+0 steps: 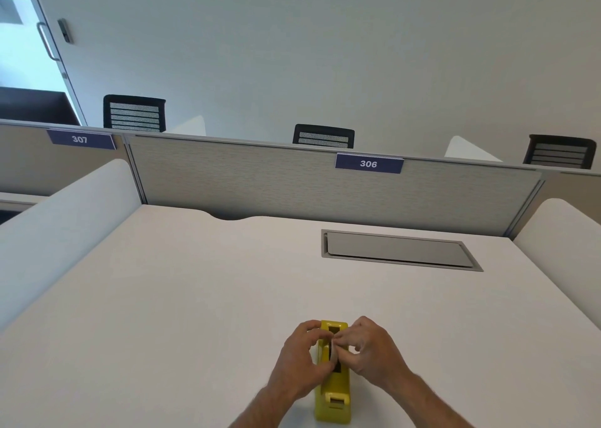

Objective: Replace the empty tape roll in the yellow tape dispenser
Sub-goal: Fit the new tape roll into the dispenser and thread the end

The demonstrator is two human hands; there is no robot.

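- Yellow tape dispenser [333,392]: glossy moulded plastic, long and narrow, rounded corners, standing lengthwise on the near middle of the desk [182,297], cutter end toward the wearer.
- Dark rectangular well open in the dispenser's top, partly covered by fingers.
- Left hand [302,359]: curled against the dispenser's left side, fingers bent over the top edge, gripping the body.
- Right hand [370,349]: fingertips pinched together over the well, closed on something pale and small; too hidden to name, possibly the roll or its core.
- Both forearms bare, entering from the bottom edge.
- Desk surface: matte white, smooth, with a curved notch at the far edge.
- Cable hatch [395,250]: flat grey metal-look lid, rectangular, set flush in the desk's far right part, well apart from the dispenser.
- Partition panel [292,183]: grey woven fabric in a slim metal frame, bearing a dark blue plate reading 306 [368,163].
- White rounded side dividers at left and right.
- Black mesh-backed chairs [134,113] beyond the partition.
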